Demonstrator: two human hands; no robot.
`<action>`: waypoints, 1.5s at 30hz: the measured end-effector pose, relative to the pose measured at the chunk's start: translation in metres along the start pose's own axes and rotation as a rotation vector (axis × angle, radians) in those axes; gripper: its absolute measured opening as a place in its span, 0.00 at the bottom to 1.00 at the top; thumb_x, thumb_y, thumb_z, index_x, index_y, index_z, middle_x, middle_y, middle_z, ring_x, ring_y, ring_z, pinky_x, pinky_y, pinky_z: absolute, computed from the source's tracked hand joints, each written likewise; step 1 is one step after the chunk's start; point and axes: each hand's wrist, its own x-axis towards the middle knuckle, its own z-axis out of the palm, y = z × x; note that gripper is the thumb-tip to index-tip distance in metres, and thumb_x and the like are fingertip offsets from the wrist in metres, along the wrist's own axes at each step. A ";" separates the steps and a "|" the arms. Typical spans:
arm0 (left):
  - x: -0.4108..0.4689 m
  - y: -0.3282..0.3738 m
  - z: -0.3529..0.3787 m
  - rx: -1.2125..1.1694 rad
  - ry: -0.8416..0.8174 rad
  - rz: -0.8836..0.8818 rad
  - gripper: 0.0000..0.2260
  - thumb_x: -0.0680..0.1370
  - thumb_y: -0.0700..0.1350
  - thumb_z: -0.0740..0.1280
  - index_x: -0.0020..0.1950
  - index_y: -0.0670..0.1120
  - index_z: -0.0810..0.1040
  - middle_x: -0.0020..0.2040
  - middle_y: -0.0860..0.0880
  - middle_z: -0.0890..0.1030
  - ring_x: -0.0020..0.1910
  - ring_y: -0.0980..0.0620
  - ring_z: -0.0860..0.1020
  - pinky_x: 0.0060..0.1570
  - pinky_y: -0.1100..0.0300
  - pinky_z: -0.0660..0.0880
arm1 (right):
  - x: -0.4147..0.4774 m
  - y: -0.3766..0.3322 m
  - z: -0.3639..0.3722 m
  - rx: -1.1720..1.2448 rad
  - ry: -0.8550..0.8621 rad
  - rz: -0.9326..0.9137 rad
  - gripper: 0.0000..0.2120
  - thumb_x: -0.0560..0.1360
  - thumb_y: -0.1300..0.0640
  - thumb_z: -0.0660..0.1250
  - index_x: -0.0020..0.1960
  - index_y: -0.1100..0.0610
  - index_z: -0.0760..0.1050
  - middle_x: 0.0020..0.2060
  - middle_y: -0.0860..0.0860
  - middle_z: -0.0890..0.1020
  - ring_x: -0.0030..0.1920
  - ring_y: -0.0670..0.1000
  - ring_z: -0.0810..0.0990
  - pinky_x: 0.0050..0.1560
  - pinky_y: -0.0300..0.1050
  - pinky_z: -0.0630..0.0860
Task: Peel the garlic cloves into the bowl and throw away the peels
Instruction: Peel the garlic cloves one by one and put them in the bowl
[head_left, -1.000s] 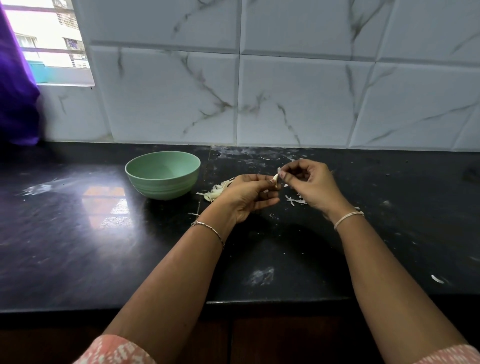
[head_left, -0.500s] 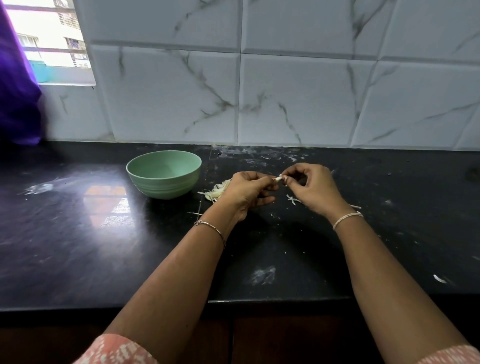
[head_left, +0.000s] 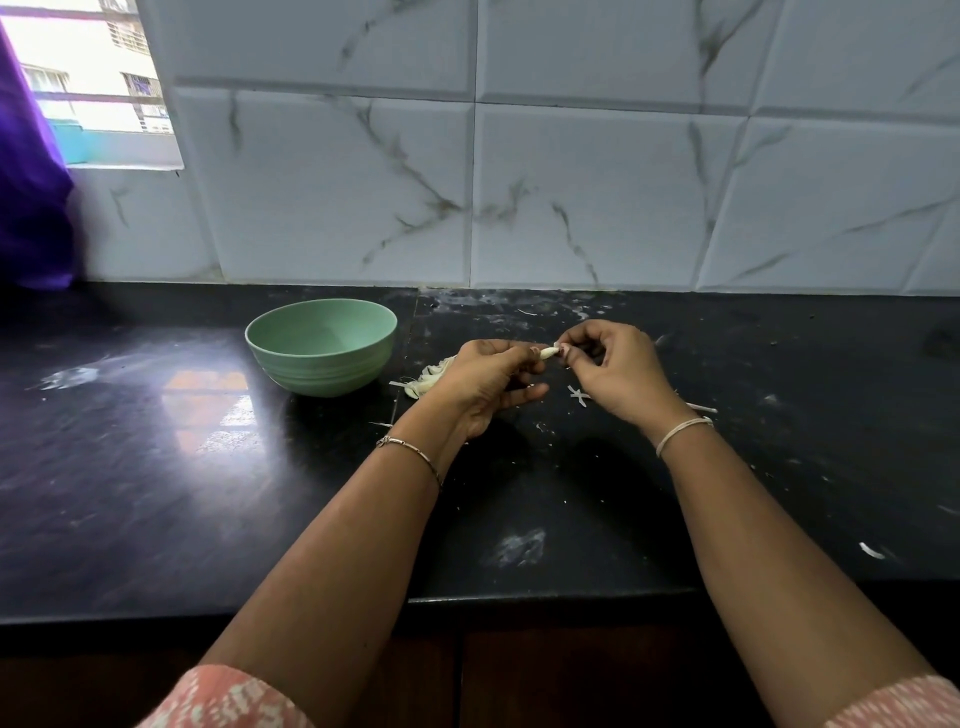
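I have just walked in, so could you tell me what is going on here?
A person is peeling a garlic clove above the black counter: the left hand holds one end and the right hand pinches the other. The green bowl stands to the left; no cloves show in the visible part of its inside. A pile of peels lies between bowl and left hand, not yet thrown away.

Bowl (head_left: 321, 345) on worktop (head_left: 156, 467), 9 o'clock of hands. Garlic heap (head_left: 428, 379) between bowl and left hand (head_left: 488, 382). Clove (head_left: 549, 353) pinched between left hand and right hand (head_left: 615, 371). Wall (head_left: 571, 182) behind, 12 o'clock.
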 end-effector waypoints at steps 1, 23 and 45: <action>0.000 0.000 0.000 -0.004 0.005 0.004 0.05 0.79 0.36 0.65 0.46 0.39 0.80 0.36 0.46 0.78 0.30 0.58 0.74 0.33 0.63 0.80 | 0.000 -0.001 0.000 0.044 -0.002 0.014 0.05 0.75 0.61 0.70 0.45 0.51 0.81 0.37 0.45 0.83 0.42 0.48 0.83 0.50 0.50 0.81; 0.002 -0.006 -0.001 0.155 0.163 0.184 0.06 0.71 0.37 0.76 0.43 0.39 0.81 0.40 0.43 0.82 0.35 0.52 0.79 0.38 0.59 0.81 | -0.006 -0.005 0.002 -0.253 0.023 -0.113 0.06 0.76 0.52 0.69 0.51 0.48 0.83 0.37 0.44 0.83 0.38 0.45 0.79 0.37 0.41 0.72; 0.008 -0.007 -0.005 0.223 0.186 0.248 0.03 0.72 0.38 0.75 0.42 0.40 0.83 0.39 0.41 0.82 0.35 0.51 0.80 0.38 0.58 0.80 | 0.000 -0.002 0.004 0.078 0.066 -0.001 0.03 0.74 0.58 0.72 0.46 0.52 0.84 0.38 0.47 0.85 0.40 0.46 0.84 0.46 0.49 0.82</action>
